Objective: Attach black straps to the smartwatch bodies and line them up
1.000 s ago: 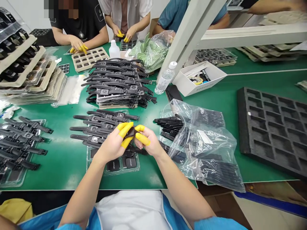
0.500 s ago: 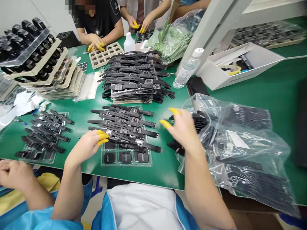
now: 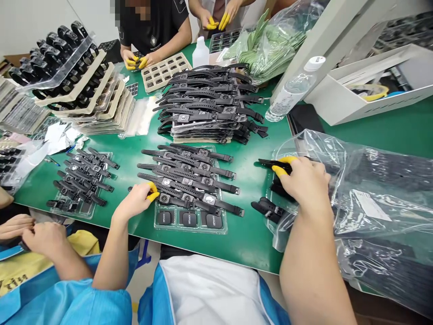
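One strap [image 3: 266,163] sat pinched in right hand [image 3: 306,180], right of centre, long axis roughly sideways, tip toward watches [image 3: 186,181]; left hand [image 3: 133,201], nearer watches, had fingers curled at their edge, grip unclear.

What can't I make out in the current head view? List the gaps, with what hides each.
- Left hand: its curled fingertips hide whether it grips a watch or only touches it.
- Right hand: fingers cover part of the black strap; one strap or several is unclear.
- Clear bag: right edge cuts it off; glare blurs its contents.
- White box: right edge crops it.
- Bag label: print too small.
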A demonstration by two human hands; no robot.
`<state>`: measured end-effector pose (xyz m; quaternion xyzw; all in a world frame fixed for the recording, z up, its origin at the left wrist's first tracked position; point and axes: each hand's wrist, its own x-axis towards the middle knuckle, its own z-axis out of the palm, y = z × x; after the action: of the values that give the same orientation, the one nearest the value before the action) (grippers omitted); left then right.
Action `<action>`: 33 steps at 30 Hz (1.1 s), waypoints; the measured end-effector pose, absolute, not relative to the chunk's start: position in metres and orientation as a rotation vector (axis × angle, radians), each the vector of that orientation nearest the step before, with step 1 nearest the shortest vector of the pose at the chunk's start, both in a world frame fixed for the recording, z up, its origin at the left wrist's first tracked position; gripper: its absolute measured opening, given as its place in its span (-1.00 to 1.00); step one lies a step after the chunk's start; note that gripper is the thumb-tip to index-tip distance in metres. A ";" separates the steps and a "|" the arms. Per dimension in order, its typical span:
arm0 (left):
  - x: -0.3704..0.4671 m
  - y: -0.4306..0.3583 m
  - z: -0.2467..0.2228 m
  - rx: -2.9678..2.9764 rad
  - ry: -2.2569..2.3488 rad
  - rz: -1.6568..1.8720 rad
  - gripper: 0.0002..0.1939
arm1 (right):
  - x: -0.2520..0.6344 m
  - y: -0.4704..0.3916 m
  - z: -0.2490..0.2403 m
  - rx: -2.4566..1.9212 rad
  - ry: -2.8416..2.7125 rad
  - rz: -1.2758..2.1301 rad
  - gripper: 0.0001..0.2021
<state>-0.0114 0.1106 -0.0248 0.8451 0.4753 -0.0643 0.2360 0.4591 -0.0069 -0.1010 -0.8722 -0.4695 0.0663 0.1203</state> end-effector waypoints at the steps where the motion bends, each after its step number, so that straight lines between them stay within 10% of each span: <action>1: -0.014 0.110 -0.025 2.360 1.347 -0.132 -0.85 | 0.459 -0.007 -0.099 -2.559 -1.362 0.185 -0.65; 7: 0.015 0.064 -0.019 2.531 1.296 0.395 -0.86 | 0.454 -0.001 -0.090 -2.445 -1.263 0.088 -0.67; 24: 0.131 -0.028 -0.045 3.000 0.811 -0.210 -0.82 | 0.424 0.006 -0.076 -1.624 -1.428 0.806 -0.52; 33: 0.119 0.001 -0.035 2.799 0.604 -0.085 -0.90 | 0.429 0.020 -0.107 -1.705 -1.170 0.426 -0.76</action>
<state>0.1186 0.0010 -0.0347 0.9677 0.2089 -0.0293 0.1382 0.4293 0.0203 -0.1073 -0.7028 -0.4823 0.1754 0.4927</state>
